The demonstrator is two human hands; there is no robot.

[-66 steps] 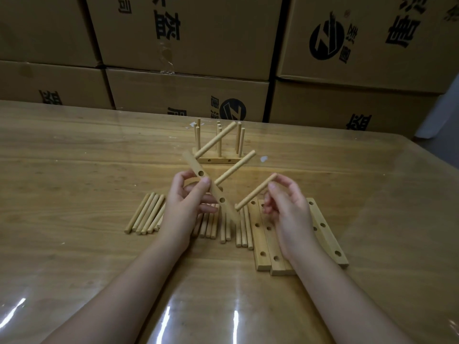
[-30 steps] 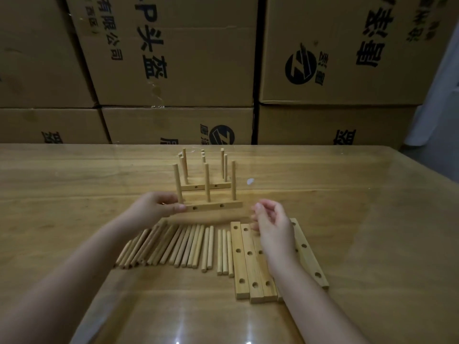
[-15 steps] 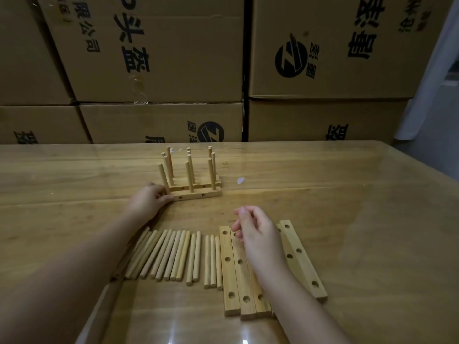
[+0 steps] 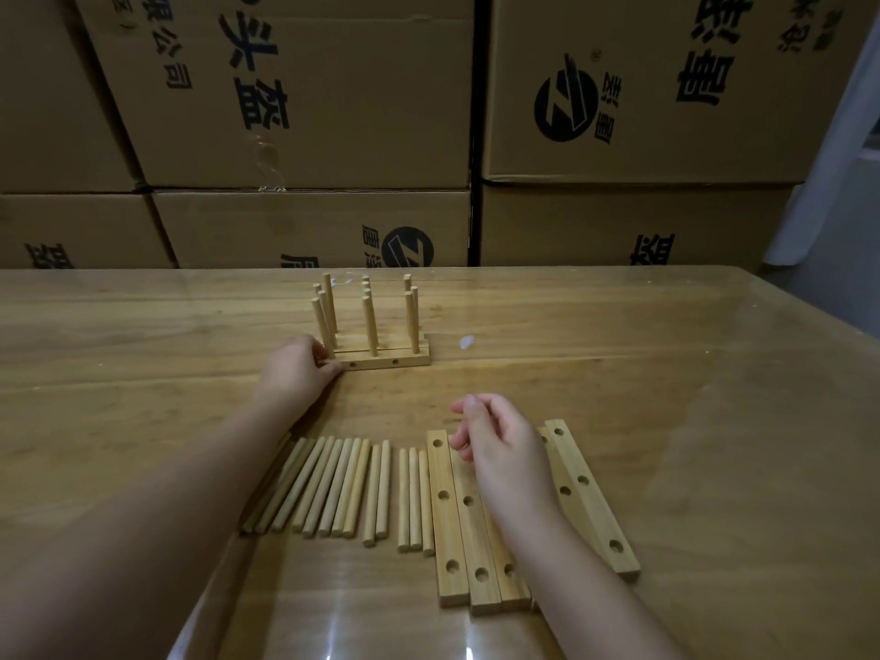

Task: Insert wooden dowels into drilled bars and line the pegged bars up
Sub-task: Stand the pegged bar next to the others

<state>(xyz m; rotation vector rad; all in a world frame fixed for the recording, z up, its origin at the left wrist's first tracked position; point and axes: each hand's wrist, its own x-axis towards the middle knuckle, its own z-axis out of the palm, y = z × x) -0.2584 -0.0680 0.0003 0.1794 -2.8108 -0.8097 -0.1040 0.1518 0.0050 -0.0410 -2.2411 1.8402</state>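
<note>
The nearest pegged bar (image 4: 381,362) is laid flat on the table (image 4: 690,421), up the table at 12 o'clock from the person. Three dowels are stood upright in it, and two small holes are shown on its near face. Further pegged bars (image 4: 390,339) are set directly behind it at its 12 o'clock side, close against it, with their pegs upright in matching rows. Their exact number cannot be told.

The 9 o'clock end of the nearest pegged bar is held by the left hand (image 4: 297,373), with the thumb laid on the near face and the fingers curled over the end.

The right hand (image 4: 505,450) is held at 5 o'clock from the pegged bars, above the far ends of the drilled bars (image 4: 445,507). Its fingers are loosely curled and nothing is held in it. Three of these bars are laid side by side, holes up. Another drilled bar (image 4: 590,502) is laid at their 3 o'clock side, splayed slightly away at its near end.

A row of loose dowels (image 4: 333,488) is spread flat at 9 o'clock from the drilled bars, partly covered by the left forearm.

A white speck (image 4: 467,343) is seen at 3 o'clock from the pegged bars. Printed cardboard boxes (image 4: 333,111) are stacked beyond the table's far edge.
</note>
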